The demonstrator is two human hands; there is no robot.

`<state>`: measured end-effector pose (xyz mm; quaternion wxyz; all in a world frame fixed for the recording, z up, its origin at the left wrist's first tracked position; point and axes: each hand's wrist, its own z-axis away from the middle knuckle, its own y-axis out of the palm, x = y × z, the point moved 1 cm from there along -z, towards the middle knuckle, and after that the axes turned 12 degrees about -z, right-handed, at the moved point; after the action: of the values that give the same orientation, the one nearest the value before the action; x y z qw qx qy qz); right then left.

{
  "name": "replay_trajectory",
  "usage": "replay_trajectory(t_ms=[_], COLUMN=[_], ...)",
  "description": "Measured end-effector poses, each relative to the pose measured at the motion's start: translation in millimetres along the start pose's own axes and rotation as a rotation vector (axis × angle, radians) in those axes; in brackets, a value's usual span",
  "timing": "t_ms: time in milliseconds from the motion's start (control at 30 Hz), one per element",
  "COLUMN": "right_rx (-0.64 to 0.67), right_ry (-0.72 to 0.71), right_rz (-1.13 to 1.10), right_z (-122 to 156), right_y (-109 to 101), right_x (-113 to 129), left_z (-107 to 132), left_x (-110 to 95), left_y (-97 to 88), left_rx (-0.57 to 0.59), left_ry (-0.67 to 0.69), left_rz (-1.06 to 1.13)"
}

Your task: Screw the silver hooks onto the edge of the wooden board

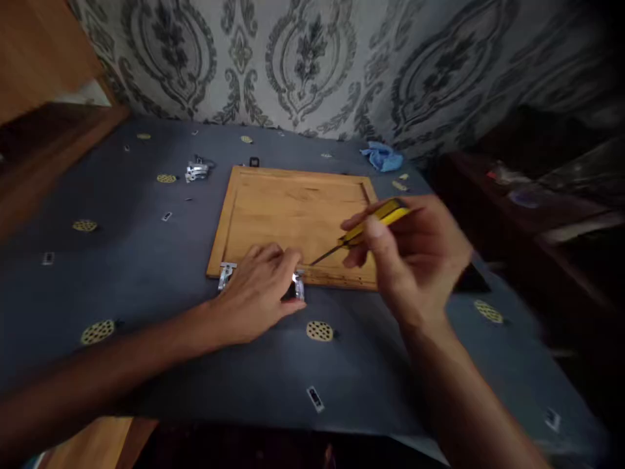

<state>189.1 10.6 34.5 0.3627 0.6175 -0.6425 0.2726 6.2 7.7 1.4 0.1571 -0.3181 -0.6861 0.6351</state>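
Observation:
A wooden cabinet door (pixel 278 212) with a raised frame lies flat on the table. My left hand (pixel 258 286) rests over its near edge, thumb and forefinger around a metal hinge (pixel 299 288). Left of that hand, a second hinge (pixel 225 275) sits at the door's near left corner. In my right hand (pixel 415 254) is a screwdriver (pixel 374 225) with a yellow and black handle. Its thin shaft points down and left, the tip close to the hinge by my left fingers; whether it touches a screw I cannot tell. Small dark marks dot the door's near edge.
More metal hinges (pixel 197 170) lie at the back left of the patterned grey tablecloth (pixel 146 260). Behind the door are a small black square piece (pixel 254 161) and a crumpled blue cloth (pixel 383 157). Wooden furniture (pixel 43 58) stands left, a dark shelf (pixel 527 215) right.

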Motion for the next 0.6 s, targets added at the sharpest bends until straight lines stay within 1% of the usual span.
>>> replay_trajectory(t_ms=[67, 133, 233, 300, 367, 433, 500, 600], right_rx=[-0.060, -0.024, 0.249, 0.370, 0.427, 0.435, 0.440, 0.505], right_ry=[0.002, 0.066, 0.303, 0.436, 0.507, 0.515, 0.491, 0.435], right_rz=[0.055, 0.156, 0.430, 0.564, 0.686, 0.791, 0.867, 0.975], right_z=[-3, -2, 10, 23, 34, 42, 45, 46], right_y=[-5, -11, -22, -28, -30, -28, -23, -16], right_x=[9, 14, 11, 6, 1, -4, -7, -13], left_z=[0, 1, 0, 0, 0, -1, -1, 0], left_x=[0, -1, -1, -1, -2, -2, -1, 0], left_y=[-0.8, -1.1, -1.2, -1.5, -1.8, -1.8, -1.0, 1.2], left_rx=[0.006, 0.007, 0.003, 0.010, 0.015, 0.007, -0.005, -0.022], left_ry=[-0.013, -0.025, -0.040, -0.042, -0.039, -0.033, -0.030, -0.030], left_rz=[0.012, 0.019, 0.020, 0.019, 0.019, 0.021, 0.020, 0.025])
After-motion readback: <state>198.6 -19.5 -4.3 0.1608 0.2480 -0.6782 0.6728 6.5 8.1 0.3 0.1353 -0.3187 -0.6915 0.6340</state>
